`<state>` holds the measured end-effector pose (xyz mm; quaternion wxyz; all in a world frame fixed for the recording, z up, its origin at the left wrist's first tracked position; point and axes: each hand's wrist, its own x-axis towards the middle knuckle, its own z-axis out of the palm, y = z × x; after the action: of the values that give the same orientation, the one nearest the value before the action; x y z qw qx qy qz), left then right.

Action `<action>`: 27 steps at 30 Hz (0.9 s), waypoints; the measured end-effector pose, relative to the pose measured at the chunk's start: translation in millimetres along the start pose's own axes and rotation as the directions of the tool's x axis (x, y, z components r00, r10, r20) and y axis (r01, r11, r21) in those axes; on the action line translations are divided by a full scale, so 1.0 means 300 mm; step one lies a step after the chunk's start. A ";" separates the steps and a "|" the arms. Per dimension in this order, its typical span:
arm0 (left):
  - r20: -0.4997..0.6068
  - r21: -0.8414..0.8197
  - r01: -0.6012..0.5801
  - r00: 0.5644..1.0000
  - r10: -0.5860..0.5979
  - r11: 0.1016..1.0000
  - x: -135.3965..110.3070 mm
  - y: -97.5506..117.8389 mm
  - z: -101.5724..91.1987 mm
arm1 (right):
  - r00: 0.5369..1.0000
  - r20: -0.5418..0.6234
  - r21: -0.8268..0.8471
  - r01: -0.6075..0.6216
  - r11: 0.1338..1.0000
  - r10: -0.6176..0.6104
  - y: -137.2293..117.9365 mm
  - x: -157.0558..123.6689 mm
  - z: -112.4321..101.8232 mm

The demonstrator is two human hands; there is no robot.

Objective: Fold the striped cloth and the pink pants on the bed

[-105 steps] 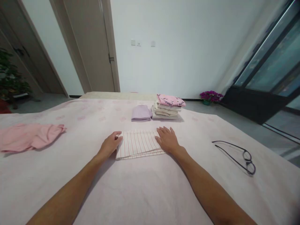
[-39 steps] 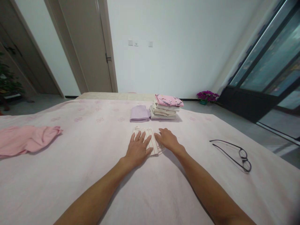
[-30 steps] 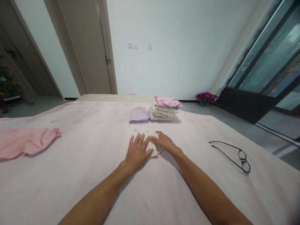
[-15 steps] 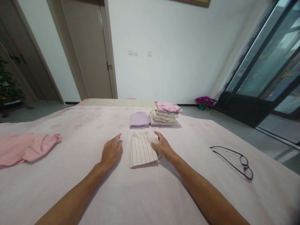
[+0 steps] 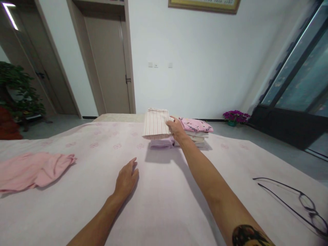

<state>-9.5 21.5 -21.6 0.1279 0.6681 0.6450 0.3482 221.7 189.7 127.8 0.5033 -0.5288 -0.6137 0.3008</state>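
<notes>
The left hand lies open and empty on the bed. Farther out, the outstretched right hand grips the striped cloth by its edge, now lifted off the bed, just above the purple cloth.

Right hand: I get thumb & knuckles only. Its fingers sit under the striped cloth, so I can't see the grip itself. That cloth covers most of the lilac cloth; can't tell if they touch. Hand + wrist block the left end of the clothes stack, and the print on its pink top is too small to read. Pink garment & plant are cut off at the left edge. Glasses run out btm-right. Wall frame is cropped at top, forearm tattoo at btm. Wall switches: too small for detail.
</notes>
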 end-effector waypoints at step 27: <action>0.009 0.054 -0.035 0.999 0.035 0.998 0.012 0.050 -0.010 | 0.940 0.336 -0.823 0.324 0.467 -0.060 0.290 0.042 0.128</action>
<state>0.0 22.1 -9.1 0.1062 0.6838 0.6419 0.3303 216.7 230.5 41.0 0.1133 -0.5919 -0.7969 -0.0423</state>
